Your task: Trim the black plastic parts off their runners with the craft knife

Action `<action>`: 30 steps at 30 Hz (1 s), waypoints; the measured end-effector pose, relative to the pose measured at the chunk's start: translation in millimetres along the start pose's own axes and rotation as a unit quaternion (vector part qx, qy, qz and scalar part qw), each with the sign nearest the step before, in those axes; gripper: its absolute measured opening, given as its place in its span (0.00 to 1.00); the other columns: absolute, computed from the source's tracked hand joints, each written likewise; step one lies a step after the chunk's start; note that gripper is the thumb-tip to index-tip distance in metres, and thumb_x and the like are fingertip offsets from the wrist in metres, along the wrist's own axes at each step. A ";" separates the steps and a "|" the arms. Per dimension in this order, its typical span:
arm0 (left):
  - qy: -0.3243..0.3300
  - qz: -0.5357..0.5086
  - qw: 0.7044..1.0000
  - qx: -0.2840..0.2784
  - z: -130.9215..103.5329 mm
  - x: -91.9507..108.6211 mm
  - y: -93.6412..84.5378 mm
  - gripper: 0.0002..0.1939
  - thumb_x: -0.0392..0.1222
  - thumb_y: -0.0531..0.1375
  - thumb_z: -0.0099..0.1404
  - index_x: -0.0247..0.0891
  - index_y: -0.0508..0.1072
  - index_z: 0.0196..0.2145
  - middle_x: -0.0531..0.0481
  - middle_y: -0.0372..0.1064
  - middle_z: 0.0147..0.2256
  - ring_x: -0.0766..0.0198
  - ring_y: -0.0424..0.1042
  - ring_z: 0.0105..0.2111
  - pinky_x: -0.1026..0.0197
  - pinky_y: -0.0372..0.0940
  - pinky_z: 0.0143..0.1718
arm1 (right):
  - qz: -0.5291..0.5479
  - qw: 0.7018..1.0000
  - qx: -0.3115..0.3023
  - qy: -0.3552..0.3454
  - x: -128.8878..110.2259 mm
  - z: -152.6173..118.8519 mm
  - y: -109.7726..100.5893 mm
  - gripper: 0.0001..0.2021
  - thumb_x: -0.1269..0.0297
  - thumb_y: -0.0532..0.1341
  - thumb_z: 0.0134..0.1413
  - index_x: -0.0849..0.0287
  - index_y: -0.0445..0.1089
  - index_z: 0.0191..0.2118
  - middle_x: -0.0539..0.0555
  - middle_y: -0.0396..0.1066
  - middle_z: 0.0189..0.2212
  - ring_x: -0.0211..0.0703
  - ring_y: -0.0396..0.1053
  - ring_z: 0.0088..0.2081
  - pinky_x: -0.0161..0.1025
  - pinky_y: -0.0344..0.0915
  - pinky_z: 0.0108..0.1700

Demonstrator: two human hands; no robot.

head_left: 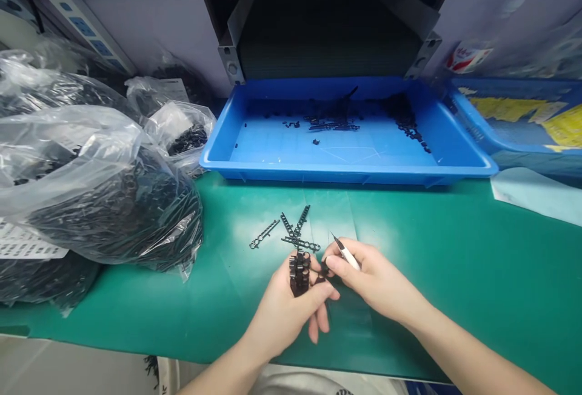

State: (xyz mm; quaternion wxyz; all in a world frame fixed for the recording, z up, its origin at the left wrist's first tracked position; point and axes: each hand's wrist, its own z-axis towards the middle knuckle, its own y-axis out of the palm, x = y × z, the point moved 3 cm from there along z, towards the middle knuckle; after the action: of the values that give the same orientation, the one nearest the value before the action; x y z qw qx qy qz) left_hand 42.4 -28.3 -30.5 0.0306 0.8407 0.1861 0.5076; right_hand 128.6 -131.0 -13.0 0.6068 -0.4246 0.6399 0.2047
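Note:
My left hand (295, 307) is closed around a stack of black plastic parts (300, 273) with ring-shaped ends. In my right hand (368, 270) is a pen-like tool (346, 254) with a white body and a dark, thin tip pointing up and left. The right fingertips also pinch a small black piece (324, 267) beside the stack, close to the left thumb. What exactly that piece is, I cannot make out. Just beyond my hands, several black plastic strips (265, 234) with rings and teeth lie on the green mat, some crossing each other.
A blue tray (350, 172) with scattered black parts stands at the back, under a dark metal-framed unit (325, 25). Clear plastic bags (113, 195) of black parts crowd the left. At right are a blue basket (477, 122) and pale paper (536, 195). A power strip (82, 22) leans behind.

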 end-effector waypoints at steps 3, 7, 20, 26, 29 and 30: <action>0.004 0.008 1.000 0.013 0.1 0.9 -4.3 0.11 0.42 0.57 0.57 0.35 0.60 0.36 0.58 0.63 0.13 0.76 0.52 0.08 0.74 0.49 0.08 | -0.093 0.993 0.033 -0.060 4.0 -7.8 0.6 0.13 0.59 0.48 0.59 0.58 0.64 0.42 0.52 0.70 0.35 0.41 0.67 0.36 0.37 0.63 0.37; 0.022 0.001 1.000 0.001 -0.4 0.6 -10.2 0.11 0.45 0.57 0.58 0.33 0.63 0.31 0.56 0.62 0.12 0.76 0.52 0.08 0.73 0.49 0.08 | -0.230 0.965 0.008 -0.123 6.2 -18.7 4.5 0.16 0.64 0.44 0.62 0.57 0.60 0.52 0.53 0.69 0.40 0.42 0.67 0.39 0.40 0.64 0.36; 0.019 0.039 0.999 0.017 -4.3 -3.7 -14.1 0.07 0.41 0.55 0.59 0.35 0.62 0.32 0.60 0.61 0.12 0.77 0.52 0.07 0.75 0.49 0.09 | -0.346 0.913 0.051 -0.210 -1.0 -27.2 15.2 0.16 0.69 0.45 0.61 0.63 0.63 0.50 0.52 0.72 0.31 0.40 0.68 0.30 0.36 0.63 0.26; 0.001 0.077 0.996 0.043 -3.1 -3.6 -13.0 0.09 0.44 0.55 0.59 0.36 0.61 0.28 0.63 0.55 0.08 0.77 0.47 0.07 0.74 0.45 0.07 | -0.333 0.921 0.071 -0.190 2.5 -29.5 21.8 0.16 0.69 0.45 0.61 0.61 0.62 0.51 0.52 0.71 0.30 0.40 0.68 0.27 0.35 0.62 0.25; 0.007 0.083 0.995 0.061 -3.1 -6.9 -13.2 0.11 0.46 0.55 0.59 0.36 0.61 0.25 0.62 0.54 0.08 0.77 0.46 0.07 0.74 0.45 0.08 | -0.336 0.917 0.091 -0.192 6.9 -31.7 26.4 0.16 0.69 0.46 0.61 0.61 0.62 0.51 0.52 0.71 0.29 0.39 0.67 0.26 0.34 0.62 0.24; 0.009 0.079 0.995 0.068 -3.3 -8.2 -13.7 0.12 0.47 0.55 0.59 0.37 0.61 0.25 0.62 0.54 0.08 0.77 0.46 0.06 0.73 0.44 0.08 | -0.341 0.913 0.103 -0.197 8.5 -31.7 27.3 0.16 0.69 0.46 0.61 0.61 0.62 0.51 0.52 0.71 0.29 0.39 0.67 0.26 0.34 0.62 0.24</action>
State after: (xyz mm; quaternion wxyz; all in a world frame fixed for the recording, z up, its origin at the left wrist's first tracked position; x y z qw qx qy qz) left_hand 32.3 -18.9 -39.2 -0.0684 0.8481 0.1535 0.5025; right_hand 88.7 -143.0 -22.3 0.7938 -0.5036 0.3411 -0.0023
